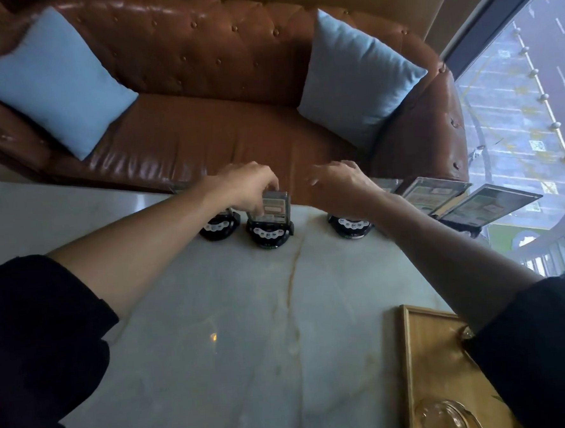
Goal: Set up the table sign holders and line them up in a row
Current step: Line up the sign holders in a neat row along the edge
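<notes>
Here, along the far counter [247,315] edge, the left hand [249,186] pinched one upright sign holder [270,221]; the right hand [339,184] hovered, fingers apart; several stood aligned, others at right leaned.

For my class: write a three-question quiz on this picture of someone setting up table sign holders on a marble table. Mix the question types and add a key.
1. True or false: the left hand grips the clear panel of a sign holder.
2. Multiple choice: what lies at the table's near right corner? A. a wooden tray B. a laptop C. a stack of plates
3. Fill in: the two cushions on the brown sofa are light ____.

Key
1. True; its fingers curl round the panel's top.
2. A, the wooden tray.
3. Blue; see the left cushion and right cushion.
</notes>
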